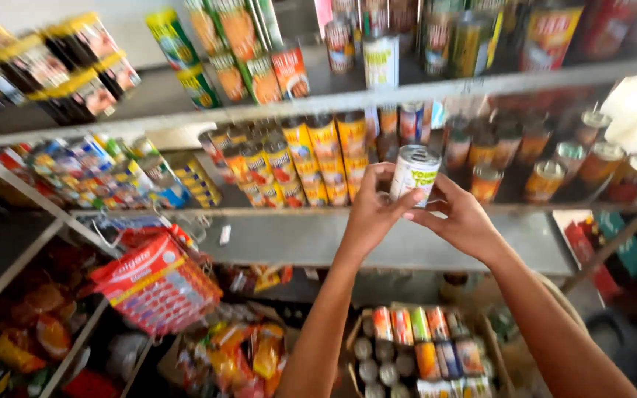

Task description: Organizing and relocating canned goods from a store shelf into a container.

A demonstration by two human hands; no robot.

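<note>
Toothpaste boxes (158, 284) hang in red bundle at far left, below shelf of small packets (82, 177). Stacked yellow-labelled cans (318, 158) sit behind on middle shelf (296, 239). I see my left hand (371, 214) with fingers wrapped on white can (413, 174), held upright in front of shelf. My right hand (462, 217) pinches same can's lower side. Carton of cans (422, 354) sits below.

The can (414, 174) you hold has a shiny metal lid and a glossy white paper label. Below it, the shelf (311, 239) looks like dull, smooth grey metal; lower still, a matt cardboard box (497, 346).
</note>
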